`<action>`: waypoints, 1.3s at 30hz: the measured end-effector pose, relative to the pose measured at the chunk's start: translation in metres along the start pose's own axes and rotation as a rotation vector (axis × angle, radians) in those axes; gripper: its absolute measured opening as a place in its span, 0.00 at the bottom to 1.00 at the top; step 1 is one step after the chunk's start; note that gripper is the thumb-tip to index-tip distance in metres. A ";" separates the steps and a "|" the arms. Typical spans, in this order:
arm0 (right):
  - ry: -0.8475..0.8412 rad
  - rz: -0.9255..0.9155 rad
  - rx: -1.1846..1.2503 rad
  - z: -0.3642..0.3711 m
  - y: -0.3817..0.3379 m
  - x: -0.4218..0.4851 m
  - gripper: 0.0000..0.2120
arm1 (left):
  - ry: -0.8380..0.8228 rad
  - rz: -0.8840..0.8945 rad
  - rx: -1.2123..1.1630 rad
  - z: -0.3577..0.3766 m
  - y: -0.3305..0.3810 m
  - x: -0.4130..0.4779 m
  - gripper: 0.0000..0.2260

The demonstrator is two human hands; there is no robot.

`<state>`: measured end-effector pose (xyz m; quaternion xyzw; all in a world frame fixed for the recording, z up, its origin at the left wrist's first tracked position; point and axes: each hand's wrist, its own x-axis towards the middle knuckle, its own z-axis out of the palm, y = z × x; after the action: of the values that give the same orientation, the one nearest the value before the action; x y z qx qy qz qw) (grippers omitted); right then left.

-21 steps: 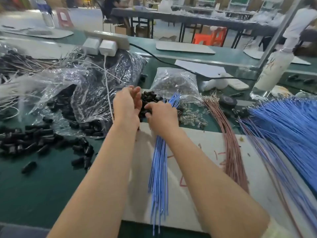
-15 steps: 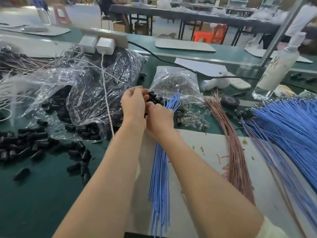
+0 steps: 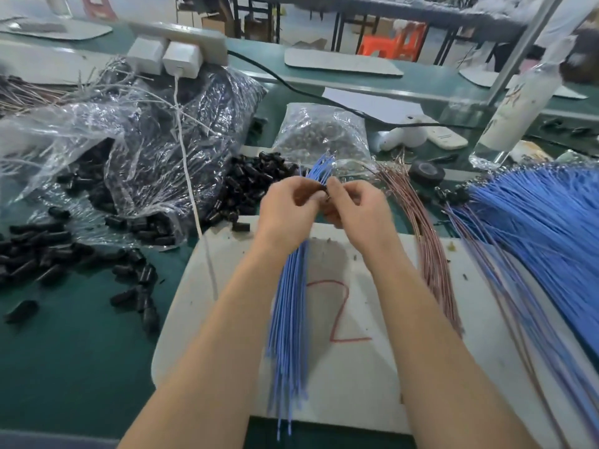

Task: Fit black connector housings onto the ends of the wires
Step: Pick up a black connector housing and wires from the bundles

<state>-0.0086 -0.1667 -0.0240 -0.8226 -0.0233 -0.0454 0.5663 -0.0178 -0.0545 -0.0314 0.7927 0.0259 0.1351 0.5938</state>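
Note:
My left hand (image 3: pixel 287 209) pinches a small black connector housing (image 3: pixel 319 188) between thumb and fingers. Facing it, my right hand (image 3: pixel 355 210) pinches the terminal end of a wire, right against the housing's mouth. Both hands are held above a bundle of blue wires (image 3: pixel 290 306) that lies on a white board (image 3: pixel 356 367). A heap of loose black housings (image 3: pixel 249 183) sits just left of my hands. The wire's colour in my fingers is hidden.
A bundle of pink wires (image 3: pixel 431 251) and a big fan of blue wires (image 3: pixel 544 228) lie to the right. Clear bags (image 3: pixel 136 150) of housings and scattered housings (image 3: pixel 42 254) fill the left. A bag of terminals (image 3: pixel 319 131), a tape roll (image 3: pixel 426 171) and a white bottle (image 3: pixel 515 108) stand behind.
Both hands have drawn back from the heap of housings toward me and turned to face each other, the left now holding one housing and the right a wire end.

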 end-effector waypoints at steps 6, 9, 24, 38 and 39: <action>-0.129 -0.078 -0.778 0.032 0.000 -0.008 0.21 | 0.360 -0.382 -0.390 -0.002 -0.028 0.018 0.02; -0.180 -0.053 -0.775 0.046 -0.003 -0.008 0.15 | 0.292 -0.378 -0.411 0.000 -0.030 0.023 0.02; -0.159 0.103 -0.254 -0.010 0.010 0.017 0.10 | 0.107 -0.106 -0.241 -0.006 0.008 0.010 0.04; 0.580 -0.042 0.741 -0.045 0.007 0.019 0.04 | -0.570 -0.332 -0.515 0.003 -0.002 -0.002 0.01; 0.572 -0.022 0.772 -0.046 0.008 0.020 0.04 | -0.576 -0.325 -0.530 0.004 -0.001 -0.003 0.01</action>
<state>0.0097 -0.2125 -0.0128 -0.5064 0.1097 -0.2638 0.8136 -0.0198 -0.0587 -0.0342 0.6034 -0.0521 -0.1854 0.7738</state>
